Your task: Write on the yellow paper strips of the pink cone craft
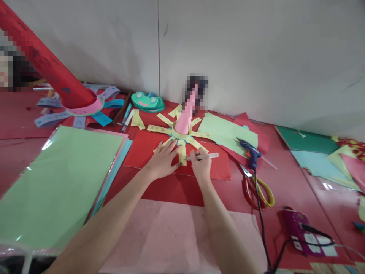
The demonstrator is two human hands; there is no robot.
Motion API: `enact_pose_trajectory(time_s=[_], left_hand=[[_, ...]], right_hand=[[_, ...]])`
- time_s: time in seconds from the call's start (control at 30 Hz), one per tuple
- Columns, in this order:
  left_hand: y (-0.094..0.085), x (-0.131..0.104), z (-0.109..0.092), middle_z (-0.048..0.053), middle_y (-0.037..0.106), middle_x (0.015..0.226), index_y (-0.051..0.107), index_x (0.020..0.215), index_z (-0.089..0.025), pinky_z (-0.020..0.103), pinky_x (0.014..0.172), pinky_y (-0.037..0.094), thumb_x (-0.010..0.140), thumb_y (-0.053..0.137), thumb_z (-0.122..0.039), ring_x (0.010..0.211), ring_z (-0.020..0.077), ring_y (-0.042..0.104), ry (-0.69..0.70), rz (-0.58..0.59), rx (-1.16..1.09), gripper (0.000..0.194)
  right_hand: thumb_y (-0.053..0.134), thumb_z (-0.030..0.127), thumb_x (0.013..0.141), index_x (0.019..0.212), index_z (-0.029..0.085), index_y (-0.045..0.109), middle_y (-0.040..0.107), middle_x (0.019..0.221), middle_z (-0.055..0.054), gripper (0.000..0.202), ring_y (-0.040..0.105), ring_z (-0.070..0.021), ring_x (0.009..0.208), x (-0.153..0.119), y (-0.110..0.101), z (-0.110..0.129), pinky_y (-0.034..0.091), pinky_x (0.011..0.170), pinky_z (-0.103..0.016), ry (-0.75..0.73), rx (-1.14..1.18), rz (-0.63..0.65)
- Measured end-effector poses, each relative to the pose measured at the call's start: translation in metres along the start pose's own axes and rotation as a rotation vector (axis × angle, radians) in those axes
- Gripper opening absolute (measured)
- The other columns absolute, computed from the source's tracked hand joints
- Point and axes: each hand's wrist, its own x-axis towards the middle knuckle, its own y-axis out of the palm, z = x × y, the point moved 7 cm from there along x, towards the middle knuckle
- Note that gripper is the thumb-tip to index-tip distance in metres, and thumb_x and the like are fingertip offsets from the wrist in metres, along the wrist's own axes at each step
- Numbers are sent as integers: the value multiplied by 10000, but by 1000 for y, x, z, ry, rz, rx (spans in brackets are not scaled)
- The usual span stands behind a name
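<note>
My right hand is closed around a slim white pen, its tip at the edge of a yellow paper strip. My left hand lies flat with fingers spread beside that strip, thumb touching its lower end. The strip belongs to a ring of yellow strips, some with small drawn marks, fanning out around the base of a pink paper cone. The cone stands upright on a red board; its top is blurred out.
Right of my hands lie a blue glue gun with a black cord and scissors. To the left are wrapped green sheets and a tall red paper cone. Behind lie green frog cutouts. A white wall rises behind.
</note>
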Motion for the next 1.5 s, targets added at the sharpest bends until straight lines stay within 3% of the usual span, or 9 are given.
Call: enact_pose_trajectory(time_s=[0.27,0.5,0.77,1.13,1.27,1.5], left_hand=[[1,1,2,97,168,1576,249,1485,-214,520,1161,75,922,402,-479,1458,255,99,17,-50,-20,640],[2,1,2,107,155,1577,252,1486,-197,506,1166,70,914,428,-466,1459,249,92,1,-27,-21,656],[0,0,1,86,158,1580,315,1462,-254,519,1162,78,923,437,-469,1459,259,86,19,-33,-34,593],[-1,-1,1,103,161,1577,314,1464,-243,517,1161,77,925,442,-457,1457,263,96,29,-39,-23,594],[-2,-1,1,71,181,1577,319,1458,-268,525,1158,87,926,423,-469,1457,264,103,38,-52,-37,577],[-2,-1,-1,104,166,1577,313,1466,-232,521,1160,75,921,453,-449,1458,269,89,20,-18,-27,603]], right_hand=[[539,317,771,560,241,325,374,453,85,310,605,-134,482,-1,1,-2,406,441,-203,32,54,33],[536,311,777,562,247,327,357,412,90,307,597,-146,502,-1,2,-1,452,497,-225,20,39,43],[528,316,779,563,246,325,367,416,84,305,609,-154,516,-1,3,-2,397,466,-219,29,33,64],[540,314,763,536,240,338,362,393,88,313,432,-105,419,-3,4,2,349,466,-230,24,-6,78],[544,314,767,545,241,329,360,383,97,318,394,-92,382,-3,5,3,336,440,-222,27,12,106],[544,312,764,528,236,323,376,340,101,332,385,-79,320,-4,7,3,308,399,-205,61,22,146]])
